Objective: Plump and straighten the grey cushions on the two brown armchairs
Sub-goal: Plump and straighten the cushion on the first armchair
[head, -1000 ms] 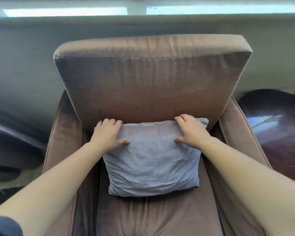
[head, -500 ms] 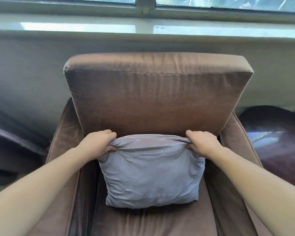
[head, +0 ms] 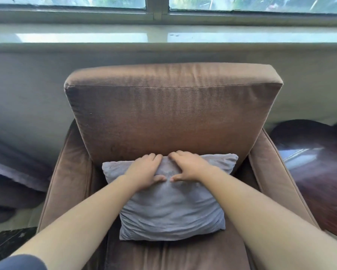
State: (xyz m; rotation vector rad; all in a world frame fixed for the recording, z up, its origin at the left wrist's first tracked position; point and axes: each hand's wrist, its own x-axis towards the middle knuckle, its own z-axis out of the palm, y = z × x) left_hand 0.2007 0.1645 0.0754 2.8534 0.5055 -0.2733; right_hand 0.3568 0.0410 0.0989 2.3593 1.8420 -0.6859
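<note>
A grey cushion (head: 171,209) leans upright against the back of a brown armchair (head: 173,114), on its seat. My left hand (head: 144,171) and my right hand (head: 187,166) sit side by side on the middle of the cushion's top edge. The fingers of each hand curl over that edge and the thumbs press into the front face, squeezing the fabric between them. Both top corners of the cushion stick out free to either side. Only this one armchair is in full view.
A window sill (head: 163,37) and a grey wall run behind the chair. A dark glossy wooden surface (head: 315,172) stands close to the right armrest. Dark purple-grey upholstery (head: 13,172) lies to the left, with a dark patch of floor (head: 9,240) below it.
Both hands let go of the cushion's top corners and moved inward to the middle of its top edge. The cushion now sits a little higher and its corners have sprung out.
</note>
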